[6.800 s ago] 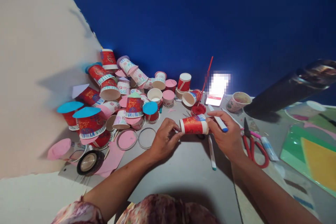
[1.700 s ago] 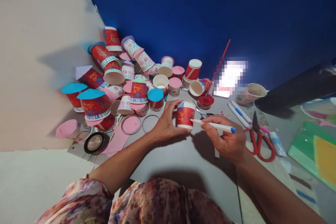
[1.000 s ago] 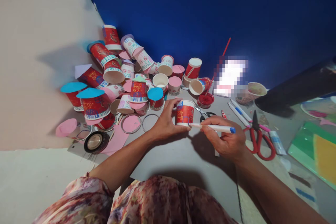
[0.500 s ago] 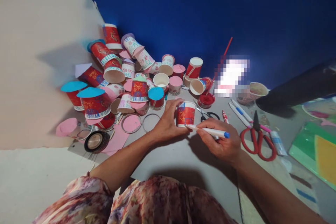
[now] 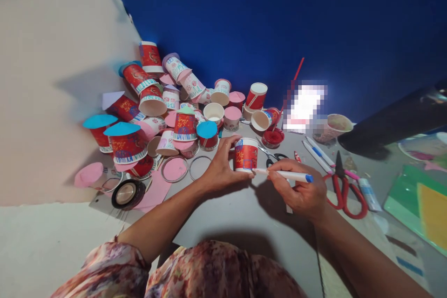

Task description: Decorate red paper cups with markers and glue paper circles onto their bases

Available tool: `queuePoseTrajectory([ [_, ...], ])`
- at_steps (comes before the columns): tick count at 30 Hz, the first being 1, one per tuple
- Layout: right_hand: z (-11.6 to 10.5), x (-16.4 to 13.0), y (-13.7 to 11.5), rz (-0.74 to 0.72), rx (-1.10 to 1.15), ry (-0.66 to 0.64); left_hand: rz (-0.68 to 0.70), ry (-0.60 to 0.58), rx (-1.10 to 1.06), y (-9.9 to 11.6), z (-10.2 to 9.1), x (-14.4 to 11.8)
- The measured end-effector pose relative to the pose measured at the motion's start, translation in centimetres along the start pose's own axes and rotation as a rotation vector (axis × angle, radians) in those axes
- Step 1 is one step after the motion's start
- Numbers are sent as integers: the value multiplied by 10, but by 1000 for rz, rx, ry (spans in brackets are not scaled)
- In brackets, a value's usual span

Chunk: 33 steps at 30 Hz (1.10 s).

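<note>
My left hand (image 5: 220, 167) is closed around a red paper cup (image 5: 246, 152) with a white rim and gold lettering, gripping it by its left side and base. Blue marker lines form a small square low on the cup's front. In my right hand (image 5: 301, 188) is a white felt-tip pen (image 5: 291, 176) with a blue end, held in a pinch. Its tip is close to the cup's lower right edge; whether it touches I cannot tell. Just behind the right hand lies a pair of black-handled scissors (image 5: 269, 153), partly hidden.
Decorated paper cups (image 5: 185, 123), several with coloured paper tops, are heaped on the left. A red paint pot (image 5: 273, 138) stands behind the hands. Red-handled scissors (image 5: 345, 195), more pens (image 5: 317, 156) and a tube (image 5: 369, 194) lie right. A black roll of tape (image 5: 128, 194) sits left.
My right hand has moved slightly right with the pen, its tip shifting from the cup's lower front toward its lower right edge. The blue square shows more fully.
</note>
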State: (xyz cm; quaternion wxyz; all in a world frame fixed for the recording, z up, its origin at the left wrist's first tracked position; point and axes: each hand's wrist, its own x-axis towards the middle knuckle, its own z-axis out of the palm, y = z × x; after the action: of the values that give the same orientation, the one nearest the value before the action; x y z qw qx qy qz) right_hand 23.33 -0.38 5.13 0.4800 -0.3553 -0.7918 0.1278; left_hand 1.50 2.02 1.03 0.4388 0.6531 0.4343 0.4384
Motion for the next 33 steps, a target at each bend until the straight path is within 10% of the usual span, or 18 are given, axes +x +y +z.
queuePoseTrajectory([
  [14,6,-1,-1,-40,32,-9,137,-2,280,1,3,-3],
  [33,2,-3,-1,61,-88,53,78,-20,141,-3,3,-2],
])
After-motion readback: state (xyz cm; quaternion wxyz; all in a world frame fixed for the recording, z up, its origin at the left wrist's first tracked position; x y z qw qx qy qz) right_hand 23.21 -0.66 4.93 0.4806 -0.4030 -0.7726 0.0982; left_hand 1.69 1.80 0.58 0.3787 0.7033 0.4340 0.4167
